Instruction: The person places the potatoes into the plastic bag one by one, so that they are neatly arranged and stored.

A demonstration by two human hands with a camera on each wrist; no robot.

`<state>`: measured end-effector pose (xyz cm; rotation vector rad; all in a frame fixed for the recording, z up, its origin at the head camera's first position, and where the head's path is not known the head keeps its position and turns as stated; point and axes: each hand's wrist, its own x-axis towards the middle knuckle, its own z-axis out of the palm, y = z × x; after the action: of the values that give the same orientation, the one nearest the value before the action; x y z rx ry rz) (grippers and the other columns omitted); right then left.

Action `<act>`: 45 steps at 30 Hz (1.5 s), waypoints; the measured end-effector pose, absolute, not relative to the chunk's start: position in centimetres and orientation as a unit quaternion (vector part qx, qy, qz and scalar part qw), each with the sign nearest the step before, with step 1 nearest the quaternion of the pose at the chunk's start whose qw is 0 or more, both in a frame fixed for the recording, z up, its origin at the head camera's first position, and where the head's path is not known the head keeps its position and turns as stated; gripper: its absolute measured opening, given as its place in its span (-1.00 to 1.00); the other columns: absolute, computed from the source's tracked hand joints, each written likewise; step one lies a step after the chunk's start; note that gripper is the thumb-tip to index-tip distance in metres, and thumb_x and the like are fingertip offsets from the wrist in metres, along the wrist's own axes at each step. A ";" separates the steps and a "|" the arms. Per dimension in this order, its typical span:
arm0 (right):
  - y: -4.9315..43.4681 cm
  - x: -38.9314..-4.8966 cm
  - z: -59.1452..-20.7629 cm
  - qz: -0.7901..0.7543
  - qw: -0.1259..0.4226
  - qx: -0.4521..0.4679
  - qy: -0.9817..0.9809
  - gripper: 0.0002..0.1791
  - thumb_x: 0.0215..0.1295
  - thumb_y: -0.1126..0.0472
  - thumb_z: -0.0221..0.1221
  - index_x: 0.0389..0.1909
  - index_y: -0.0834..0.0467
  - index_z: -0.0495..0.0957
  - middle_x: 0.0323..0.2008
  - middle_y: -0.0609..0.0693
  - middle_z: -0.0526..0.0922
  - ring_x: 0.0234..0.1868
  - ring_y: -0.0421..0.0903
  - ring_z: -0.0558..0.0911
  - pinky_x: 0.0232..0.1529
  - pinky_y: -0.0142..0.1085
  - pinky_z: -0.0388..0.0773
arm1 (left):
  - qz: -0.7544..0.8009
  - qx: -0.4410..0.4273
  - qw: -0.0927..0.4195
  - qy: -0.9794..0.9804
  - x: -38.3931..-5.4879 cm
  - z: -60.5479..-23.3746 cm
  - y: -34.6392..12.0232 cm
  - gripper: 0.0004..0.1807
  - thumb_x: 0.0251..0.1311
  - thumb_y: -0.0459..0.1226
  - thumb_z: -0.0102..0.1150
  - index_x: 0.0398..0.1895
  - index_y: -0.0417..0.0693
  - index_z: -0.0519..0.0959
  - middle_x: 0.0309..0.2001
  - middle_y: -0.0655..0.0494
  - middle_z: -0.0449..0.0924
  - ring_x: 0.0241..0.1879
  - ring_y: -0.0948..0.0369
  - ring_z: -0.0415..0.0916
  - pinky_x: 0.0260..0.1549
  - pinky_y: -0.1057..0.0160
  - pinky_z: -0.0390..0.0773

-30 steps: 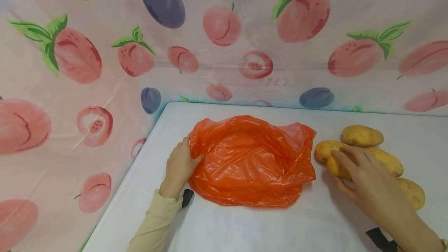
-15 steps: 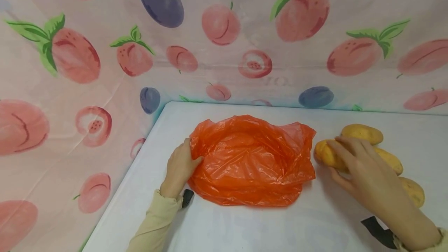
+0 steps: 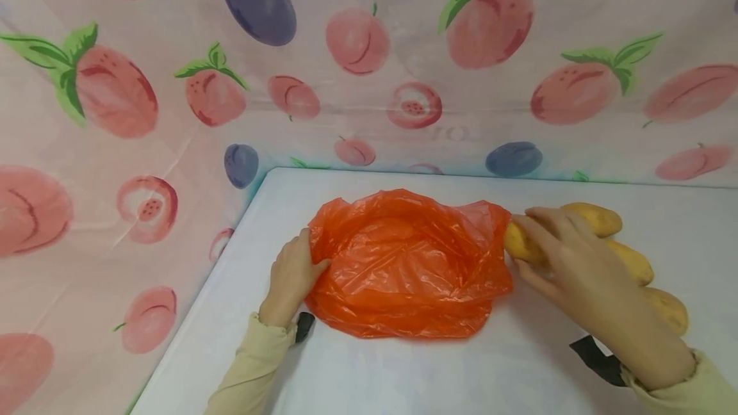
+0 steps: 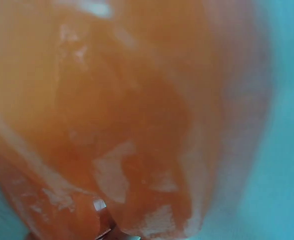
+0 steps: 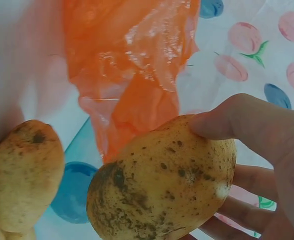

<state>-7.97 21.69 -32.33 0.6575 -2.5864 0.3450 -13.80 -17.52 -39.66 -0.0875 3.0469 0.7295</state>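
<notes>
An orange-red plastic bag [image 3: 403,268] lies spread on the table with its mouth open upward. At its left edge my left hand [image 3: 291,277] holds the rim, thumb on the inside and fingers along the outside. My right hand [image 3: 567,261] grips a yellow potato [image 3: 521,243] beside the bag's right edge. In the right wrist view this potato [image 5: 161,185] has dark specks, and the thumb lies on top with the fingers behind it. The left wrist view is filled by blurred orange plastic [image 4: 137,100].
Right of the bag, partly behind the right hand, lie a far potato [image 3: 596,218], a middle potato [image 3: 632,262] and a near potato [image 3: 667,310]. A fruit-print cloth [image 3: 357,37] rises behind and left of the white table [image 3: 438,376].
My right hand has moved left with the potato, away from the other potatoes to the bag's right edge. The left hand keeps its hold on the bag; the head view has shifted slightly.
</notes>
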 end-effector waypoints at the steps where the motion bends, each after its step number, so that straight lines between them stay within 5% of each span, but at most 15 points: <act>1: 21.5 -8.0 -32.2 0.127 0.222 0.240 -0.937 -0.31 -0.06 0.19 0.40 0.19 0.25 0.51 0.07 0.27 0.51 0.05 0.28 0.46 -0.14 0.17 0.56 | 0.233 -0.029 0.004 0.972 -13.8 -39.6 -17.5 -0.29 0.16 -0.21 0.40 0.31 -0.27 0.31 0.06 -0.20 0.57 -0.08 -0.06 0.53 -0.01 -0.09 0.63; 9: 20.2 -8.4 -31.4 0.135 0.196 0.233 -0.943 -0.32 -0.01 0.23 0.37 0.22 0.25 0.50 0.11 0.25 0.50 0.14 0.25 0.45 0.00 0.21 0.54 | 0.232 -0.033 0.007 0.972 -13.9 -39.8 -17.6 -0.29 0.16 -0.22 0.40 0.31 -0.27 0.31 0.06 -0.20 0.57 -0.08 -0.06 0.53 0.00 -0.10 0.63; 26: 17.9 -9.4 -30.0 0.147 0.208 0.269 -0.929 -0.39 0.02 0.27 0.39 0.16 0.28 0.51 0.10 0.24 0.51 0.14 0.21 0.46 -0.07 0.16 0.59 | 0.230 -0.035 0.018 0.972 -14.0 -39.5 -17.4 -0.31 0.17 -0.22 0.39 0.30 -0.27 0.31 0.05 -0.19 0.57 -0.07 -0.07 0.52 0.00 -0.12 0.62; 45: 14.6 -11.3 -29.7 0.144 0.146 0.279 -0.938 -0.43 0.16 0.20 0.38 0.19 0.27 0.50 0.12 0.21 0.51 0.17 0.16 0.48 -0.01 0.05 0.63 | 0.218 -0.019 0.000 0.976 -13.6 -39.6 -17.5 -0.28 0.15 -0.23 0.41 0.30 -0.32 0.30 0.03 -0.24 0.58 -0.06 -0.12 0.54 -0.02 -0.15 0.61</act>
<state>-11.29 14.55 -29.73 0.8027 -2.7011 0.4133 -13.64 -17.50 -39.55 -0.0612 3.0655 0.6849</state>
